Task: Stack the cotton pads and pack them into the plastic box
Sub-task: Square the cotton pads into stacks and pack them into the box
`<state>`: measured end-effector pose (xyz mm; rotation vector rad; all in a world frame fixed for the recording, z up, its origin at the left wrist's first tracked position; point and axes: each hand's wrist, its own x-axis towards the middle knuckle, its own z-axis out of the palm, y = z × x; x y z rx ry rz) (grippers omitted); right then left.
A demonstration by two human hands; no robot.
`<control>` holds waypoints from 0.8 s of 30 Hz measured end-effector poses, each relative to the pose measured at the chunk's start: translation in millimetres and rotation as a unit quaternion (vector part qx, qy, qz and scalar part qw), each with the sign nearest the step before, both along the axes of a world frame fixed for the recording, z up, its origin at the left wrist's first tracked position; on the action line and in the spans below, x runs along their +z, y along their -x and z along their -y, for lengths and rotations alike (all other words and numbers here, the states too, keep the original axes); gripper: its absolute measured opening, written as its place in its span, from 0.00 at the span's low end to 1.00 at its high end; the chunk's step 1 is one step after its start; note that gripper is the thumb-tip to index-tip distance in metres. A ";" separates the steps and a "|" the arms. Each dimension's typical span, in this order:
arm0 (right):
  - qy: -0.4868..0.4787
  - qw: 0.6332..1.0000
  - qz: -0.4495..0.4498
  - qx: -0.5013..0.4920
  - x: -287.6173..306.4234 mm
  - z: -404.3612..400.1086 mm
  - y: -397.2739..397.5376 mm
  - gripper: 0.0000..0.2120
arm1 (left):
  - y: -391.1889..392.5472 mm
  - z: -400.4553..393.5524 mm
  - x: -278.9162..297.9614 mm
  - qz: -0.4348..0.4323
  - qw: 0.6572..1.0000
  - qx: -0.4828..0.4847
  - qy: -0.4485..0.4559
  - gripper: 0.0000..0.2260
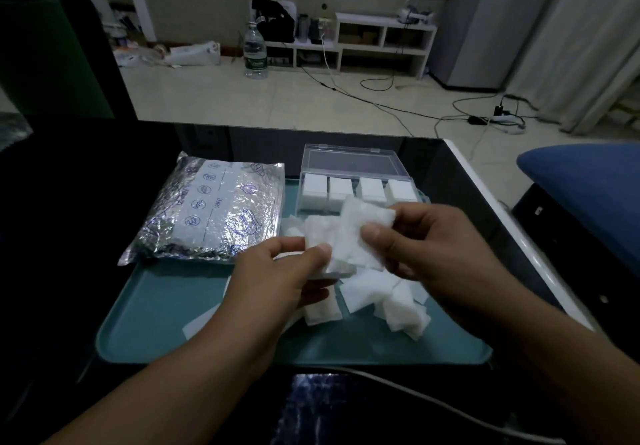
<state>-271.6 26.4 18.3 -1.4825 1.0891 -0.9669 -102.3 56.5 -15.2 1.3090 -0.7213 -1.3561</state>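
Observation:
A clear plastic box stands at the back of the teal tray, lid open, with several stacks of white cotton pads inside. Above the tray's middle, my left hand pinches a small stack of pads by its lower edge. My right hand pinches a single pad that lies against that stack. Loose pads are scattered on the tray below both hands.
A silver foil bag lies on the tray's back left corner. The tray sits on a dark table whose white edge runs along the right. A white cable crosses the near edge.

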 end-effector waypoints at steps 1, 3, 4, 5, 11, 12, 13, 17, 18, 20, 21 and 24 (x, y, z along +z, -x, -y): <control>0.004 1.000 -0.016 0.006 -0.9 -0.8 -4.0 0.05 | 1.0 -1.1 1.0 -0.003 1.000 -0.012 0.004 0.06; 0.005 0.999 -0.043 0.005 -5.0 -0.5 -9.5 0.04 | 2.5 -2.9 2.5 -0.005 0.999 -0.035 0.009 0.06; 0.003 0.999 -0.048 0.004 -7.2 0.2 -10.7 0.03 | 2.6 -3.4 2.6 -0.005 0.999 -0.042 0.011 0.07; 0.002 0.999 -0.052 0.002 -8.8 1.0 -11.9 0.03 | 2.4 -3.6 2.7 -0.006 0.999 -0.047 0.013 0.07; 0.065 0.991 -0.112 -0.028 -14.3 2.0 -14.6 0.03 | -0.3 -2.9 1.1 -0.012 0.998 -0.059 0.017 0.07; 0.076 0.988 -0.128 -0.037 -14.8 1.9 -14.3 0.03 | -0.6 -2.6 0.8 -0.013 0.998 -0.058 0.018 0.06; 0.086 0.985 -0.143 -0.044 -15.3 1.8 -14.2 0.04 | -0.9 -2.5 0.6 -0.013 0.998 -0.056 0.018 0.05; 0.110 0.975 -0.179 -0.071 -17.5 -0.3 -15.3 0.06 | -0.7 -1.6 -1.1 -0.016 0.998 -0.060 0.005 0.06; 0.110 0.974 -0.181 -0.075 -17.9 -0.7 -15.7 0.07 | -0.5 -1.2 -1.0 -0.022 0.998 -0.062 0.003 0.08; 0.107 0.975 -0.178 -0.081 -18.6 -1.5 -16.2 0.07 | -0.2 -1.0 0.2 -0.031 0.997 -0.071 0.005 0.14; 0.107 0.975 -0.175 -0.082 -18.8 -1.6 -16.1 0.07 | 0.0 -1.2 1.0 -0.029 0.997 -0.077 0.010 0.17; 0.117 0.974 -0.175 -0.080 -18.8 -2.0 -15.5 0.08 | 0.7 -2.8 0.9 -0.007 0.997 -0.073 0.035 0.20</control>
